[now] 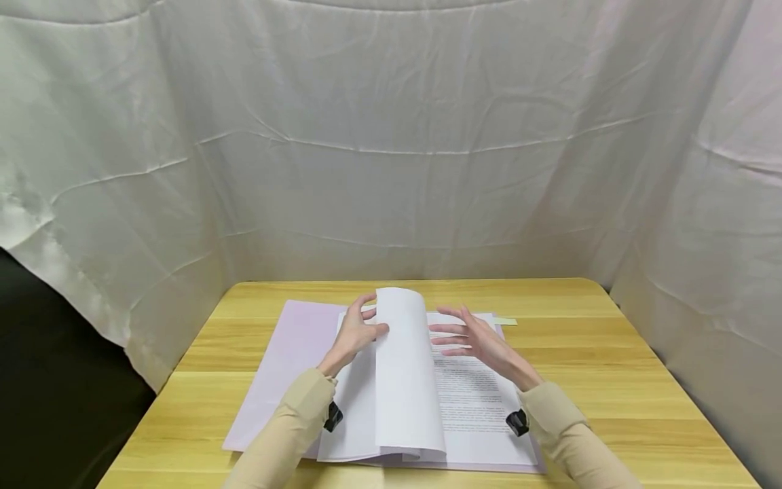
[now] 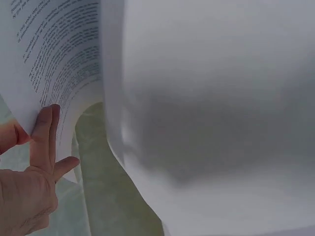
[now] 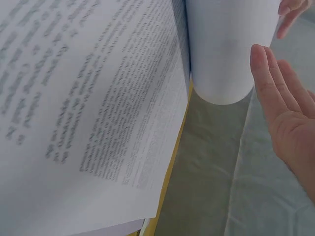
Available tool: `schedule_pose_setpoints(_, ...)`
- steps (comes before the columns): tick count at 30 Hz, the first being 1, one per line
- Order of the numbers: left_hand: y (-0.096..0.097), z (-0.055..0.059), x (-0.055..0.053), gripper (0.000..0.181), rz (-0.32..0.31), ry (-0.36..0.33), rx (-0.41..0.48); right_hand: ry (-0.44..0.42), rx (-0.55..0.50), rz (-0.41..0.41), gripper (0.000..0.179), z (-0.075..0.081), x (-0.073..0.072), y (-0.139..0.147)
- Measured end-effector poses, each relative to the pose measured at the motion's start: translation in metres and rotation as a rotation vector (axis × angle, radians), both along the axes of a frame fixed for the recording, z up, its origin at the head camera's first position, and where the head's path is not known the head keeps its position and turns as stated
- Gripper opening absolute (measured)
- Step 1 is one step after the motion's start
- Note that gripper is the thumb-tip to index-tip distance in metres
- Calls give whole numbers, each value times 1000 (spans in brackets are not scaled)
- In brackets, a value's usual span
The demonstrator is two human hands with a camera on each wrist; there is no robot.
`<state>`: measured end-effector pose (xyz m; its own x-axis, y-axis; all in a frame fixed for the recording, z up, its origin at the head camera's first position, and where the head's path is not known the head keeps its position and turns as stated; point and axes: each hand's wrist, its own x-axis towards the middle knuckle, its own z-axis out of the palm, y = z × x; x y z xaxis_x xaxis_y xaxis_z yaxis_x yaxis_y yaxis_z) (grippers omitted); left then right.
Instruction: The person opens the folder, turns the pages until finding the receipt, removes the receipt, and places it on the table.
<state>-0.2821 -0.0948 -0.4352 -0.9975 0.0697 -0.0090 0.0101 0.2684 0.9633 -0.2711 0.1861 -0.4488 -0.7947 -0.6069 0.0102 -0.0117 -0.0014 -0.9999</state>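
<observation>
so the bit that looked risky to me was the grip. the left hand [image 1: 354, 333] was pinching the left edge of a big curled sheet of plain white paper [image 1: 403, 373], thumb in front, fingers behind, up in the top half. the bottom end had nothing on it, so if the pinch slipped, i reckon the curl could spring back flat. squeezing too hard or pulling sideways might crease or tear that edge. the lower edge showed more than one layer, so two pages could easily go over as one; couldn't tell how many were pinched.

the right hand [image 1: 479, 343] was wide, fingers spread, gripping nothing, right by the curl's other side. couldn't tell if the fingertips touched it. a careless swipe there could probably dent the paper.

as for looks: blank on the outside, smooth, bowed into a tall half-tube, with print on the inner side in the left wrist view. it stood up mid-way across a flat pale lilac paper folder [image 1: 277, 360], between both hands, beside a white page of dense black print [image 1: 470, 401], all on a yellow wood-grain worktop [image 1: 629, 380].
</observation>
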Motion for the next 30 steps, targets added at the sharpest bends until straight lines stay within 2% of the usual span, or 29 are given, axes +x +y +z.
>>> schedule_pose_setpoints(10, -25, -17, -3, 63, 39, -36, 8, 22, 63, 13, 59, -12, 5, 12)
schedule_pose_setpoints(17, -44, -30, -4, 42, 52, -27, -90, 25, 223, 0, 59, -20, 10, 19)
schedule_pose_setpoints(24, -51, -39, -7, 41, 89, -26, -206, 72, 315, 1, 57, -24, 14, 27)
schedule_pose_setpoints(30, -54, -42, -8, 45, 77, -3, -277, 92, 328, 32, 55, -27, 13, 32)
